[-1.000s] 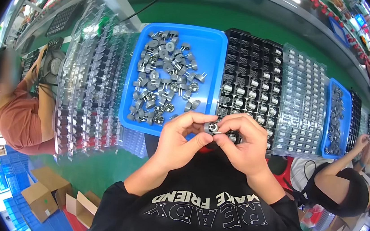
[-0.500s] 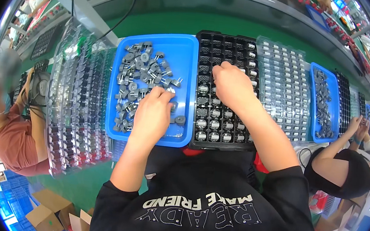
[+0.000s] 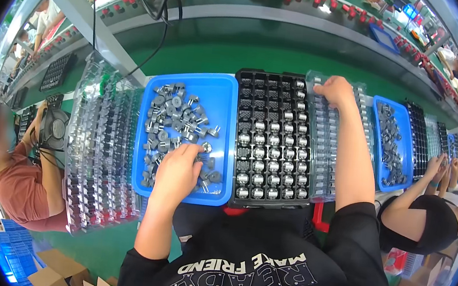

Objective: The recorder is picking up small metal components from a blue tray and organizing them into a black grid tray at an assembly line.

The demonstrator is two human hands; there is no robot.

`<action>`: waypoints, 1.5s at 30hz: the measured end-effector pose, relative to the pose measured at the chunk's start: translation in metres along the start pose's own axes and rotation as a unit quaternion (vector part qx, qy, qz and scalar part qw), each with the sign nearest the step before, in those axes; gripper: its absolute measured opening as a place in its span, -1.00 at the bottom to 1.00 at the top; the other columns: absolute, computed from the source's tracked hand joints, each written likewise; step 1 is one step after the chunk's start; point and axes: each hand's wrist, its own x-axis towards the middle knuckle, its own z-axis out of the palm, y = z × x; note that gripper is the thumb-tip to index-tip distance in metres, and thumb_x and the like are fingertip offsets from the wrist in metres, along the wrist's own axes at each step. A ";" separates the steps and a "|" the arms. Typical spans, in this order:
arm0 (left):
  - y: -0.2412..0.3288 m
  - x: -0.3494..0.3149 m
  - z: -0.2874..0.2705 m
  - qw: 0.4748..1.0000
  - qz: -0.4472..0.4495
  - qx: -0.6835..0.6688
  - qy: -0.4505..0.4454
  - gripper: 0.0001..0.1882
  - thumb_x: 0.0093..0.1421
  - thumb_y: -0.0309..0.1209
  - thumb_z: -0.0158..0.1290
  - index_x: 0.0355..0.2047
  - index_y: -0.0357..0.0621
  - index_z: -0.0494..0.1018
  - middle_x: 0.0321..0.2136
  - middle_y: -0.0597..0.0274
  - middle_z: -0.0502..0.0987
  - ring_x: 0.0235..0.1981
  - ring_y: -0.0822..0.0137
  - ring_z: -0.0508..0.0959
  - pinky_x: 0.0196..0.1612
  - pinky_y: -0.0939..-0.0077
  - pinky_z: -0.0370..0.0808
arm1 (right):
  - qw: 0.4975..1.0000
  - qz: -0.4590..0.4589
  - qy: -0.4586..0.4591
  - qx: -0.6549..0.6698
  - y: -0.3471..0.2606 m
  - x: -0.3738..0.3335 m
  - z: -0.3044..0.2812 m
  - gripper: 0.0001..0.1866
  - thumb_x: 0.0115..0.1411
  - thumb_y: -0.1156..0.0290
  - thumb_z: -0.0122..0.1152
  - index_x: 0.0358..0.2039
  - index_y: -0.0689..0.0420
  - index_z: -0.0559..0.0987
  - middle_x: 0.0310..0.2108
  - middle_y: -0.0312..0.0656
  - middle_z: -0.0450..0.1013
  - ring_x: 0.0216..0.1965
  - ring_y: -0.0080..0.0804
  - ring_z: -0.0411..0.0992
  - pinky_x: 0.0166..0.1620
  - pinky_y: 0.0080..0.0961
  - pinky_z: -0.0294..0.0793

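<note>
My left hand (image 3: 178, 172) is over the blue tray (image 3: 225, 101), its fingers closed on a small round part with a shiny face (image 3: 206, 147). Loose grey round parts with prongs (image 3: 176, 102) are heaped in that tray. My right hand (image 3: 337, 92) reaches to the far end of the clear plastic tray (image 3: 321, 178), thumb and fingers drawn together. Whatever is between them is hidden. Small silver cylinders fill rows of the clear tray. Between the two trays lies a black compartment tray (image 3: 259, 94), with silver parts (image 3: 274, 152) in many of its near and right cells.
Stacked clear blister trays (image 3: 102, 152) stand on the left. Black cables (image 3: 160, 24) hang over the green bench (image 3: 205, 45) beside a metal post (image 3: 81, 7). A second blue tray (image 3: 378, 117) lies at the right. Co-workers sit on both sides.
My right hand has gone from the black tray's far cells rightward to the far end of the clear tray. My left hand stays over the blue tray. The view has tilted up.
</note>
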 end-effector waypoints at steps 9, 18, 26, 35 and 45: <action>-0.015 -0.032 0.003 0.962 -0.037 -0.253 0.099 -0.71 0.38 -0.56 -0.08 0.02 -0.17 0.56 -0.12 0.19 0.48 -0.31 0.43 0.48 -0.18 0.55 0.45 | 0.984 -0.123 0.050 0.119 0.015 -0.020 0.008 -0.83 0.10 0.33 0.39 -0.39 0.16 0.70 -0.53 -0.23 0.59 -0.48 -0.47 0.54 -0.28 -0.42 0.52; 0.016 -0.010 0.016 0.755 -0.030 -0.646 0.107 -0.68 0.38 -0.46 0.08 0.09 -0.30 0.43 -0.03 0.04 0.54 -0.06 0.28 0.59 -0.02 0.35 0.62 | 0.968 -0.151 0.073 0.188 0.000 -0.042 0.010 -0.79 0.26 0.42 0.26 -0.12 0.19 0.61 -0.37 -0.21 0.61 -0.37 -0.55 0.54 -0.27 -0.57 0.54; 0.041 -0.014 0.002 0.712 -0.020 -0.701 0.046 -0.56 0.38 -0.28 0.12 0.13 -0.37 0.43 -0.04 0.04 0.57 -0.10 0.35 0.61 -0.09 0.46 0.62 | 0.792 -0.266 -0.134 0.533 -0.103 -0.253 0.023 -0.72 0.12 0.78 0.29 -0.12 0.35 0.61 -0.18 -0.11 0.60 -0.27 -0.56 0.57 -0.22 -0.64 0.57; 0.050 -0.019 0.005 0.688 0.029 -0.722 0.060 -0.66 0.40 -0.44 0.08 0.13 -0.33 0.45 -0.09 0.18 0.59 -0.11 0.45 0.58 -0.03 0.51 0.55 | 0.800 -0.464 0.020 0.381 -0.116 -0.255 0.037 -0.65 -0.07 0.54 0.58 -0.22 0.22 0.70 -0.29 -0.10 0.62 -0.26 -0.32 0.61 -0.21 -0.48 0.61; 0.045 -0.028 0.014 0.714 0.002 -0.698 0.064 -0.67 0.28 -0.65 0.11 0.06 -0.35 0.45 -0.04 0.10 0.60 -0.04 0.39 0.59 0.06 0.47 0.52 | 0.839 -0.424 0.020 0.341 -0.108 -0.263 0.041 -0.80 0.01 0.52 0.52 -0.40 0.20 0.61 -0.39 -0.16 0.56 -0.37 -0.38 0.53 -0.30 -0.50 0.53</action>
